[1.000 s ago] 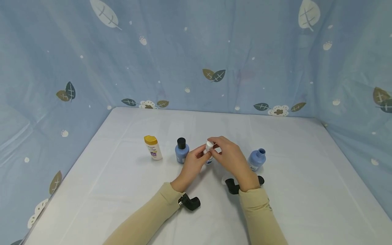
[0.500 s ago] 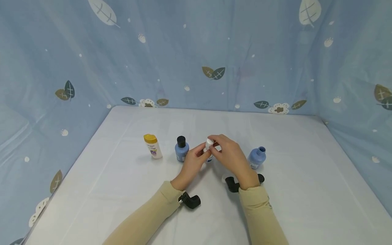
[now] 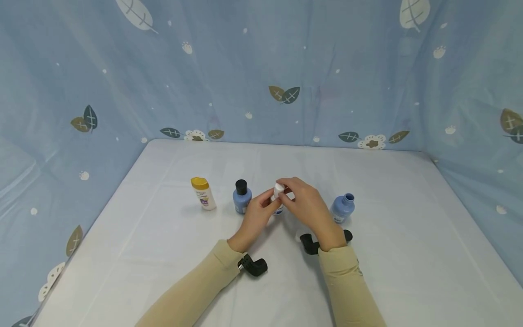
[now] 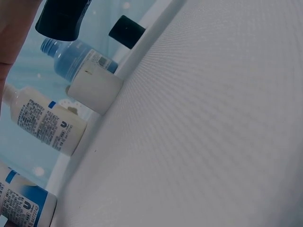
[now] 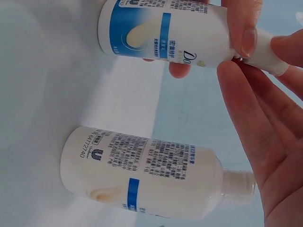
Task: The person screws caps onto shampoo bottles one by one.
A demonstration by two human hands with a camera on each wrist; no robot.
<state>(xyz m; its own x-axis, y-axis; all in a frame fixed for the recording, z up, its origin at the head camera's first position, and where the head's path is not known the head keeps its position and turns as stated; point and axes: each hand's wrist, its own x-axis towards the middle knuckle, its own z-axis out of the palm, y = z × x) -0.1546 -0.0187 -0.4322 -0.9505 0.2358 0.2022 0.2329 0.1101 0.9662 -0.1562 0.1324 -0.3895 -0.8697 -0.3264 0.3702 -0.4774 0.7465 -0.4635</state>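
Observation:
In the head view, my left hand [image 3: 254,220] grips a small white shampoo bottle [image 5: 165,33] with a blue patch near its base. Thumb and fingers of my right hand [image 3: 310,211] pinch its white cap [image 3: 278,188], which sits slightly tilted at the neck in the right wrist view. Beside it stands a second white bottle [image 5: 151,175] with its neck bare, mostly behind my right hand from above. To the left is a blue bottle [image 3: 242,201] with a black cap on. Right of my hands, an uncapped blue bottle [image 3: 341,210] shows its threaded mouth.
A white bottle with a yellow cap [image 3: 203,195] stands at the left. A loose white cap [image 4: 96,87] and a loose black cap [image 4: 127,32] rest on the white table [image 3: 171,272]. Patterned blue cloth [image 3: 245,68] hangs behind and at both sides.
Everything sits slightly higher in the head view. Both hands keep their places at the white bottle and its cap.

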